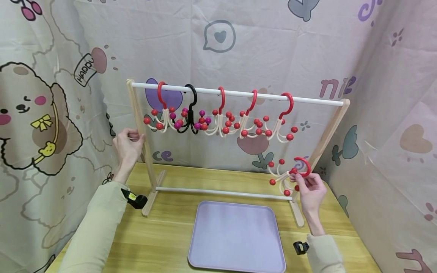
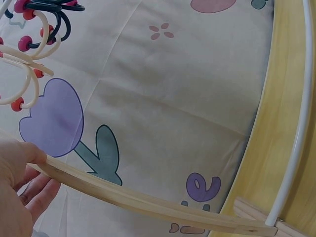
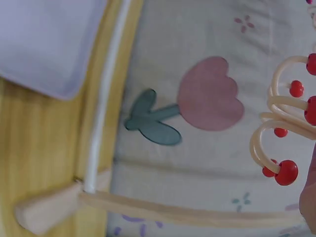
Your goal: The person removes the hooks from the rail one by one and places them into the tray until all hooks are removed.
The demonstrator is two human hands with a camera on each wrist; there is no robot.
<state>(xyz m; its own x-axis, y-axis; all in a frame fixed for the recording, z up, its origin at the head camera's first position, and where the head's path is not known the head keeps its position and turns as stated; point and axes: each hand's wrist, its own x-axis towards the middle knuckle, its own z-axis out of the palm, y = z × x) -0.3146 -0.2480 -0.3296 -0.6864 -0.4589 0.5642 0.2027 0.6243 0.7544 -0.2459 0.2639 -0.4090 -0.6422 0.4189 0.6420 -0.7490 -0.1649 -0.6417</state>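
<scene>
My right hand (image 1: 312, 193) pinches a multi-arm hook hanger (image 1: 306, 167) by the neck, below its red hook. This hanger is tilted, its cream prongs tipped with red balls pointing left, in front of the rack's right post (image 1: 329, 132). In the right wrist view, prongs with red balls (image 3: 286, 173) show beside the edge of that hand. My left hand (image 1: 129, 147) grips the left wooden post (image 2: 123, 195) of the rack, thumb on one side and fingers on the other. From the white top rail (image 1: 205, 91) hang several similar hangers, one of them black (image 1: 190, 110) with magenta balls.
A lilac tray (image 1: 235, 235) lies on the wooden table (image 1: 153, 242) in front of the rack. The rack's lower white rail (image 1: 218, 192) runs behind it, between wooden feet (image 1: 296, 214). A printed curtain (image 1: 222, 57) encloses the back and sides.
</scene>
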